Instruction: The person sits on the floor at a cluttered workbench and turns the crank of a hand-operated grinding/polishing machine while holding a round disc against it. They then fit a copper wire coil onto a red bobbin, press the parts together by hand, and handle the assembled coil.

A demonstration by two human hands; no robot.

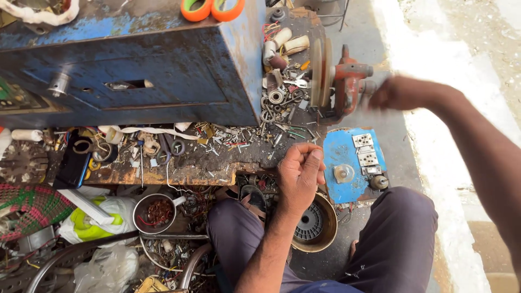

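Observation:
A red hand-cranked winding machine [347, 81] with a pale disc [320, 78] stands at the back of a cluttered wooden bench [179, 173]. My right hand [404, 92], blurred by motion, grips the crank handle on the machine's right side. In front of the machine, my left hand [301, 171] hovers over the bench edge. Its fingers are curled and its thumb presses against them. I cannot make out anything in it. My knees are below, in dark trousers.
A big blue metal cabinet [163, 70] fills the left, with two orange tape rolls [211, 8] on top. A blue socket board [353, 163] lies right of my left hand. Below are a round motor part [312, 222], a pot of copper wire [157, 212], plastic bags and scrap.

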